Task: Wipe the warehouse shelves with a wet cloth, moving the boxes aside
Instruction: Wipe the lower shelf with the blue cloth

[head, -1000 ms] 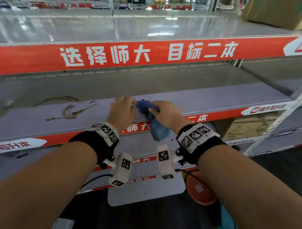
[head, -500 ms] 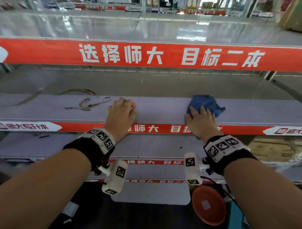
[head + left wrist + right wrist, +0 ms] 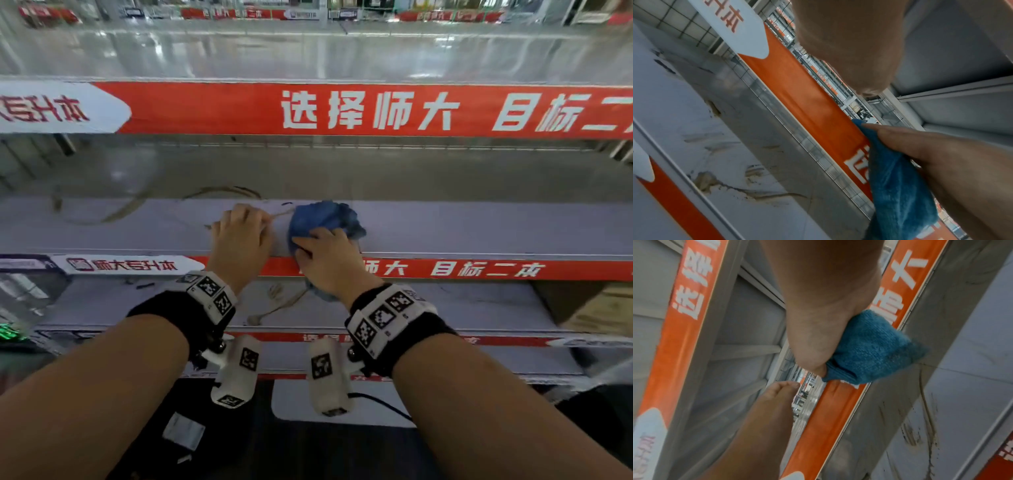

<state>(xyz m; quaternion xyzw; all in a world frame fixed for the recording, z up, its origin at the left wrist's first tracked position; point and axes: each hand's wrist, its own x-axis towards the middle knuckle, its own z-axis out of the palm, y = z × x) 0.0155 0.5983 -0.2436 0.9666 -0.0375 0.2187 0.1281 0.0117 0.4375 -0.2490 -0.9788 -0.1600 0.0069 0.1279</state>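
A grey shelf (image 3: 479,229) with a red front strip carries brown dirt streaks (image 3: 222,192) near its left part. My right hand (image 3: 318,243) grips a bunched blue cloth (image 3: 325,219) and presses it on the shelf by the front edge. Part of the cloth hangs below the edge. The right wrist view shows the cloth (image 3: 873,347) wadded under my palm. My left hand (image 3: 239,233) rests on the shelf just left of the cloth and holds nothing. Its fingers lie over one streak. In the left wrist view the cloth (image 3: 900,186) hangs from my right hand (image 3: 941,162).
A higher shelf with a red banner (image 3: 342,109) overhangs the one I touch. The shelf below (image 3: 445,301) has a brown smear (image 3: 277,308). A cardboard box (image 3: 596,308) sits at its right end. No boxes stand near my hands.
My right hand has slid the cloth left along the shelf until it lies beside my left hand, and the cloth is now bunched. The left hand has stayed on the shelf.
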